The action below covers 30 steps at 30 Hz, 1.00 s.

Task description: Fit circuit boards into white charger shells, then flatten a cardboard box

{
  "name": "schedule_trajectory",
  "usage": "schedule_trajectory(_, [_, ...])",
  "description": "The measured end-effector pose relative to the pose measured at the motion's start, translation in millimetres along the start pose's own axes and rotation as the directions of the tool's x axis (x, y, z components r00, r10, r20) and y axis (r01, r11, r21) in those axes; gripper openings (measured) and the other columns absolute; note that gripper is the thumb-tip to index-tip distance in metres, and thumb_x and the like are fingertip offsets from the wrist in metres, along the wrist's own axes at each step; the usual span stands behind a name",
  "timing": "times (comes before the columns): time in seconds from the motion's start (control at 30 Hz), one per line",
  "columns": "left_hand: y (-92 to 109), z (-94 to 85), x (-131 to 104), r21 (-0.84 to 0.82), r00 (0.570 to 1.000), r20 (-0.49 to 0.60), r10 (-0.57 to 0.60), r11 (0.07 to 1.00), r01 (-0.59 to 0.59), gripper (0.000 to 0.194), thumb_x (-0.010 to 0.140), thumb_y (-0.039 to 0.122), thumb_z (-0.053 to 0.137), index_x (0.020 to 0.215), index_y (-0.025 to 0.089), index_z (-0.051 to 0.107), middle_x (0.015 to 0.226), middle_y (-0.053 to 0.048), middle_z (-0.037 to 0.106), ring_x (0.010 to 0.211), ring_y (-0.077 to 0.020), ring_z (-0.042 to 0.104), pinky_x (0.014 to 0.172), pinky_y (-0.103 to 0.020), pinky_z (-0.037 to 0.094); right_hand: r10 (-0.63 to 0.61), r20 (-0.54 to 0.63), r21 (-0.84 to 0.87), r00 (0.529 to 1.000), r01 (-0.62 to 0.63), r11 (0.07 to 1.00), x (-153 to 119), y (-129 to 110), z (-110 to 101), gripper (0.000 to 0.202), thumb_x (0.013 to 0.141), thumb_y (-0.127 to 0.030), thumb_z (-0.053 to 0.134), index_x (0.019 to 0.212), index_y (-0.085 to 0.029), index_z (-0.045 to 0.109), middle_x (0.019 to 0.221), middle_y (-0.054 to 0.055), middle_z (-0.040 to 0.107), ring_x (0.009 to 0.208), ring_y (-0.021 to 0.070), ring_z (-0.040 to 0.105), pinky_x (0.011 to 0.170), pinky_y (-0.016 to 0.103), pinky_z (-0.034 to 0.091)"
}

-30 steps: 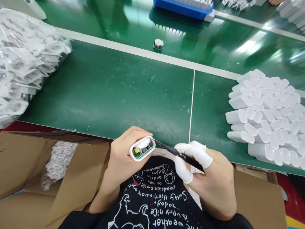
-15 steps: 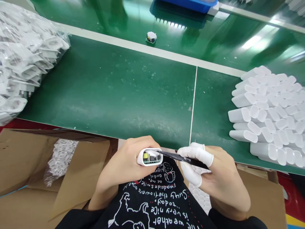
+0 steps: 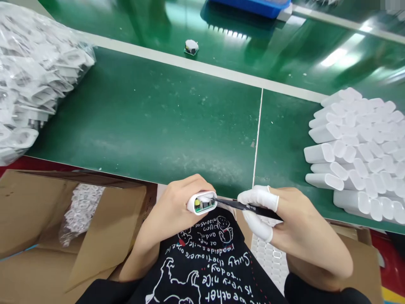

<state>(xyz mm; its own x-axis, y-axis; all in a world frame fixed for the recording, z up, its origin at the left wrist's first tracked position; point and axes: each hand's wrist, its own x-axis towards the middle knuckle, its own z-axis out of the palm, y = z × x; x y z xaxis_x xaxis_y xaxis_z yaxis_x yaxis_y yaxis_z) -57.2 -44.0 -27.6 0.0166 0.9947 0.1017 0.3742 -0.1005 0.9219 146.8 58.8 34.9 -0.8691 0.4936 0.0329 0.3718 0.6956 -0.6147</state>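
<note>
From my distant seat, I see the bare left hand (image 3: 172, 209) closed around one white plastic housing of oval tube shape (image 3: 190, 205), at 6 o'clock of my view. Its open end faces the camera and shows a green circuit board with small yellow and dark parts (image 3: 202, 207). The right hand (image 3: 292, 217), with white covers on its fingers (image 3: 259, 197), pinches a slim black tool (image 3: 236, 204), which looks like tweezers.

A second ago the tool's tip was at the edge of the opening; now it reaches over the opening, and the housing is a little nearer to the right hand. I judge that the work passes from the rim to the parts inside. I cannot tell if the tip touches the board.

On the green table (image 3: 158, 118), one small loose board with white top (image 3: 191, 46) lies at 12 o'clock, a stack of white tube housings (image 3: 357, 164) at 3 o'clock, and a clear bag of white plastic pieces (image 3: 34, 76) at 10 o'clock.
</note>
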Motion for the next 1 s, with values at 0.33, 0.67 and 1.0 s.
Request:
schedule_trajectory(0.33, [-1.1, 1.4, 3.7, -0.015, 0.991, -0.131, 0.016, 1.000, -0.018, 0.017, 0.083, 0.009, 0.069, 0.094, 0.020, 0.063, 0.087, 0.002, 0.065, 0.075, -0.0085, 0.060, 0.065, -0.021, 0.047, 0.132, -0.310, -0.020, 0.941, -0.145, 0.989, 1.2, 31.7, 16.6, 0.011, 0.090, -0.016, 0.057, 0.092, -0.020, 0.066, 0.076, 0.000, 0.070, 0.062, 0.0138, 0.061, 0.058, 0.026, 0.050])
schedule_trajectory(0.67, [-0.1, 11.8, 7.6, -0.159, 0.985, -0.132, -0.110, 0.983, 0.089, 0.013, 0.081, 0.011, 0.069, 0.088, 0.020, 0.062, 0.081, 0.004, 0.062, 0.069, -0.0078, 0.056, 0.061, -0.020, 0.044, -0.195, -0.480, -0.045, 0.855, 0.197, 0.979, 16.1, 17.4, 71.6, 0.035, 0.093, -0.027, 0.063, 0.126, -0.018, 0.058, 0.119, 0.013, 0.066, 0.112, 0.0272, 0.059, 0.089, 0.047, 0.058])
schedule_trajectory(1.0, [0.5, 18.6, 7.0, -0.210, 0.971, -0.131, -0.199, 0.963, 0.169, 0.010, 0.079, 0.008, 0.061, 0.079, 0.018, 0.057, 0.073, 0.004, 0.057, 0.062, -0.0076, 0.049, 0.056, -0.020, 0.039, -0.314, -0.493, -0.024, 0.811, 0.348, 0.937, 21.1, 11.6, 85.5, 0.031, 0.091, -0.012, 0.062, 0.122, -0.013, 0.059, 0.109, 0.012, 0.068, 0.104, 0.0240, 0.060, 0.077, 0.040, 0.061])
